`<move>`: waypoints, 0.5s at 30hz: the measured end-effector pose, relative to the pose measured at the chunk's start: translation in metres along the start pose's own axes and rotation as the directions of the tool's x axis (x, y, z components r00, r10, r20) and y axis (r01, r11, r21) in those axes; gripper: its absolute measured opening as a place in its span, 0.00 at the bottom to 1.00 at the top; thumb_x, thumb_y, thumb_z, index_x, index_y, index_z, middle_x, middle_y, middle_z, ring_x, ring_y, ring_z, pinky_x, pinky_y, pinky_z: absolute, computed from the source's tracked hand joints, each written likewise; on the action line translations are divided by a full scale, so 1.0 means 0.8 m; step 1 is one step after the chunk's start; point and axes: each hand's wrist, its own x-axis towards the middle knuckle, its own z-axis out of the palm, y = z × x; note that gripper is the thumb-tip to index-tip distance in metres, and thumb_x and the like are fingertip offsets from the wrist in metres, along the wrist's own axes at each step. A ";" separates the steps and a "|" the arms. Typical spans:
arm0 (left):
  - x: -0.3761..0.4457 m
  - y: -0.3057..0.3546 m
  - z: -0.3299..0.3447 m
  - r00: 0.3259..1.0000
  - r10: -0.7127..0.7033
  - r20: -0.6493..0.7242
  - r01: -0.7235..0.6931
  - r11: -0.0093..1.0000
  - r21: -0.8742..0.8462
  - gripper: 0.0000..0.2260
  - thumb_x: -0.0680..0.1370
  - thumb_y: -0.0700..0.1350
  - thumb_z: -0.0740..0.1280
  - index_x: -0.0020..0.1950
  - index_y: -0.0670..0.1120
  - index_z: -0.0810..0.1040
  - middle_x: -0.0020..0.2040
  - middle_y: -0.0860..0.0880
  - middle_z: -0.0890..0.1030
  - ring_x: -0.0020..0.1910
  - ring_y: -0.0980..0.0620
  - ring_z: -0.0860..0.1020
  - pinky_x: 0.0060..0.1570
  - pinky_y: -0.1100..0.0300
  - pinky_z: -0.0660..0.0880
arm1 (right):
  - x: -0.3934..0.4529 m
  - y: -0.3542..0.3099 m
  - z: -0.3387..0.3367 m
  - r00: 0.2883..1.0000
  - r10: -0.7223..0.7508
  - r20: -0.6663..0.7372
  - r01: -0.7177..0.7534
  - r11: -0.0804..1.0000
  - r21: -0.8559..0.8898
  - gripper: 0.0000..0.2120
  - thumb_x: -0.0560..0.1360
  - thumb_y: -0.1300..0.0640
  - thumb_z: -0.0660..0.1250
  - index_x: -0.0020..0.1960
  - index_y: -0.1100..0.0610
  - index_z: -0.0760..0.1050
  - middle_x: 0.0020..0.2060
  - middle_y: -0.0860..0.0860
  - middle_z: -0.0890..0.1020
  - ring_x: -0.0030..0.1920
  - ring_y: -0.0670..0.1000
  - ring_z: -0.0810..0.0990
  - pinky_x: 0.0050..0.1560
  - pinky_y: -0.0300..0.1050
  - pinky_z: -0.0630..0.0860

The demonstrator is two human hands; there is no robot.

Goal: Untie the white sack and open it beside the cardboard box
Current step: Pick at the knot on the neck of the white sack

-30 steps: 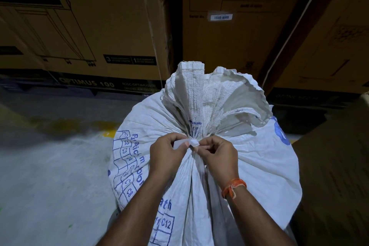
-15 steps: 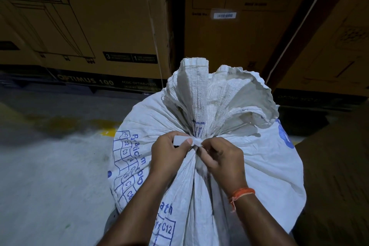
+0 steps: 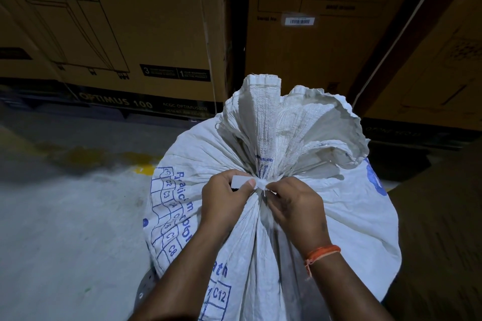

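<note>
A full white woven sack [image 3: 347, 206] with blue print stands upright in the lower middle. Its neck is gathered and bound by a white tie [image 3: 260, 184], with the ruffled top [image 3: 287, 122] flaring above. My left hand [image 3: 224, 198] pinches a flat white end of the tie between thumb and fingers, left of the knot. My right hand [image 3: 297, 206], an orange thread on its wrist, pinches the knot from the right. A brown cardboard box [image 3: 440, 229] sits at the sack's right side, dim and partly cut off by the frame.
Large printed cardboard cartons [image 3: 146, 34] stand stacked along the back, close behind the sack. Grey concrete floor [image 3: 65, 229] with a yellow painted mark [image 3: 146, 169] spreads to the left.
Both hands stay at the knot. My left thumb has shifted along the flat tie end, and my right fingers have closed in tighter on the knot. The sack's neck remains bound.
</note>
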 end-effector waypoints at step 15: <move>-0.001 0.005 -0.001 0.999 0.025 0.023 -0.024 0.998 -0.055 0.02 0.77 0.44 0.76 0.44 0.49 0.87 0.40 0.54 0.89 0.42 0.53 0.87 0.48 0.53 0.85 | 0.001 -0.001 -0.011 0.997 0.079 -0.019 -0.076 0.991 0.107 0.06 0.72 0.58 0.77 0.41 0.51 0.81 0.36 0.45 0.82 0.37 0.47 0.80 0.38 0.47 0.78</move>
